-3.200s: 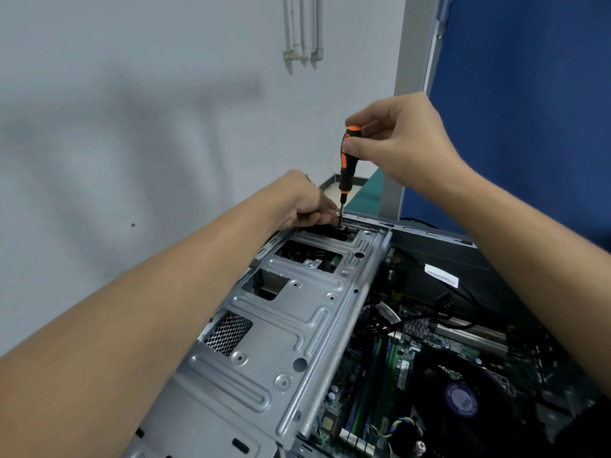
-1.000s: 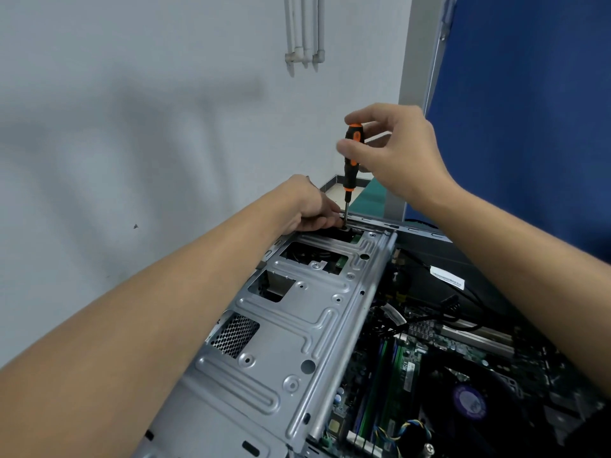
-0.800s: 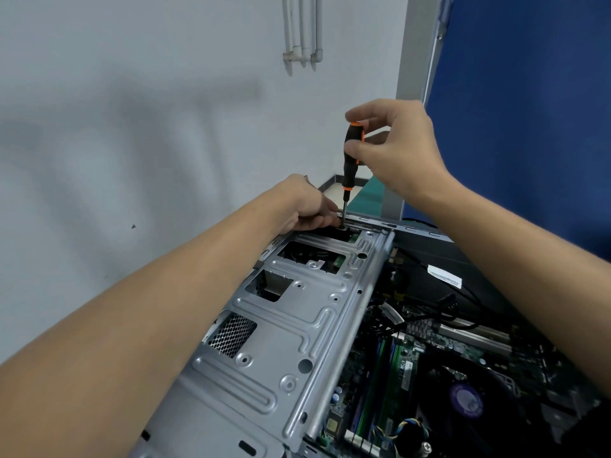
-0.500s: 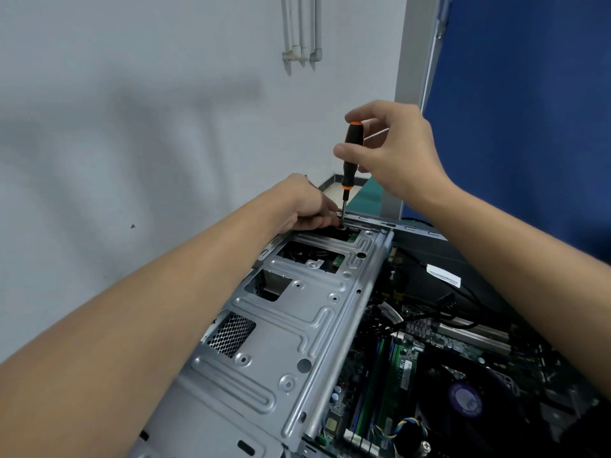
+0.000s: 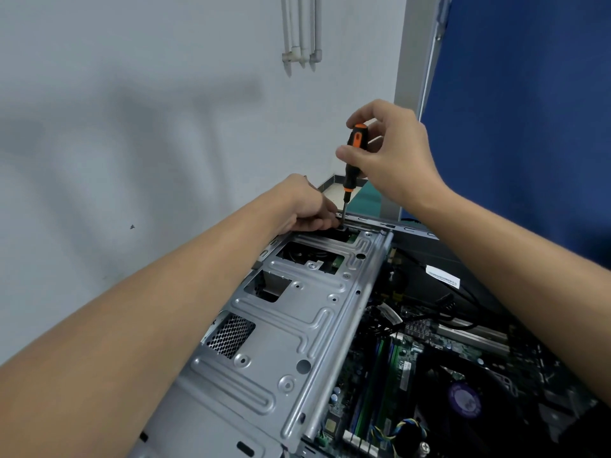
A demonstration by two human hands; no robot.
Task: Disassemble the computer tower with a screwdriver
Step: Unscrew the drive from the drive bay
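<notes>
While your right hand (image 5: pixel 393 157) kept the orange-and-black screwdriver (image 5: pixel 349 178) upright, its thumb and fingers only changed their places on the handle from one picture to the next. At this moment they pinched it near the top, with the orange cap free above the thumb. The tip did not leave its spot at the far corner of the grey metal drive cage (image 5: pixel 297 325), just beside the far rim of the computer tower (image 5: pixel 410 229). Your left hand (image 5: pixel 307 206) also stayed there, with its fingers curled close to the tip. Whether they held the screw or the shaft I could not tell, because that spot was too small. I judged that you were turning one screw by small re-grips and that it was not yet out. The cage lay in its place beside the motherboard (image 5: pixel 406 358), so the disassembly looked far from finished.
</notes>
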